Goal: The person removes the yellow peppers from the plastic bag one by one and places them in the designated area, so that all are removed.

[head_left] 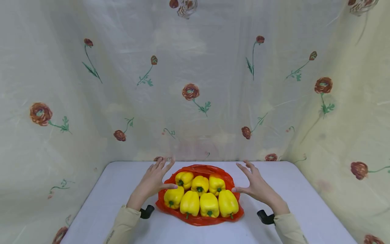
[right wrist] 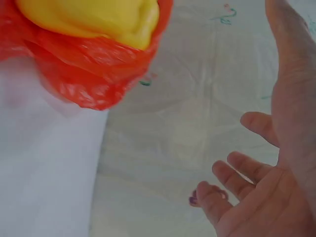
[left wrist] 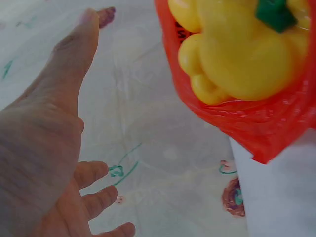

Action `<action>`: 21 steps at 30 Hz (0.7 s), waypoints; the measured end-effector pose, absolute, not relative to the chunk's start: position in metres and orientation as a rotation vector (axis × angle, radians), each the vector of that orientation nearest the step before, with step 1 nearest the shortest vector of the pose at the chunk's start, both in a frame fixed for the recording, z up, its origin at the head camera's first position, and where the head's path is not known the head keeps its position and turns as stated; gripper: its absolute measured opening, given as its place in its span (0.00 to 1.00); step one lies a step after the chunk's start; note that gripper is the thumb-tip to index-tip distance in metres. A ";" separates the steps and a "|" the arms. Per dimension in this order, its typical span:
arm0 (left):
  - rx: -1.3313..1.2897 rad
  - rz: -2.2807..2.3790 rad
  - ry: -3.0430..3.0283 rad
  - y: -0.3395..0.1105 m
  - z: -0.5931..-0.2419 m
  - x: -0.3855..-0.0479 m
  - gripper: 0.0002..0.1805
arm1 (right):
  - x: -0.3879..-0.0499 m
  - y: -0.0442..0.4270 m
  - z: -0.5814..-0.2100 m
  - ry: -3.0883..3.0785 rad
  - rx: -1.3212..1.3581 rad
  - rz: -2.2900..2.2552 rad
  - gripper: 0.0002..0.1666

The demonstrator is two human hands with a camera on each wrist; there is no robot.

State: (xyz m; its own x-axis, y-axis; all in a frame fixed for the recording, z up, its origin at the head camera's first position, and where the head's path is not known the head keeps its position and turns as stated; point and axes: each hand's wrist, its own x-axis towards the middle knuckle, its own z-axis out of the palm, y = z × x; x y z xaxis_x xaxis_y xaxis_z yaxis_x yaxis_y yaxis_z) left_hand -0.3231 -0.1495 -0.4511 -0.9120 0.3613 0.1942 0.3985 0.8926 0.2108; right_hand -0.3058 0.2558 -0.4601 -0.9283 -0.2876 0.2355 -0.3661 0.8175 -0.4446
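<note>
Several yellow bell peppers (head_left: 190, 202) with green stems lie in two rows inside an opened red plastic bag (head_left: 199, 221) on the table. On the bag's left side is my left hand (head_left: 151, 183), fingers spread and thumb pointing toward the peppers, holding nothing. My right hand (head_left: 256, 185) mirrors it on the right, also spread and empty. In the left wrist view a gap separates my left hand (left wrist: 49, 143) from the bag (left wrist: 247, 128). The right wrist view likewise shows my right hand (right wrist: 276, 192) apart from the bag (right wrist: 94, 79).
A white table (head_left: 122, 176) bears the bag. Behind it and on both sides hangs a pale curtain (head_left: 213, 112) with a red flower pattern. Black bands sit at both wrists, by the beige sleeves.
</note>
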 end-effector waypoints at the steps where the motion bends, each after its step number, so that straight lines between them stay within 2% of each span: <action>1: -0.588 -0.377 -2.924 -0.150 -0.454 -0.323 0.56 | -0.305 0.255 -0.464 -2.851 0.522 0.759 0.61; 14: -0.636 -0.449 -3.034 -0.156 -0.484 -0.317 0.60 | -0.292 0.253 -0.498 -2.925 0.509 0.898 0.63; 21: -0.693 -0.544 -3.064 -0.161 -0.489 -0.318 0.60 | -0.289 0.251 -0.501 -2.939 0.516 0.964 0.64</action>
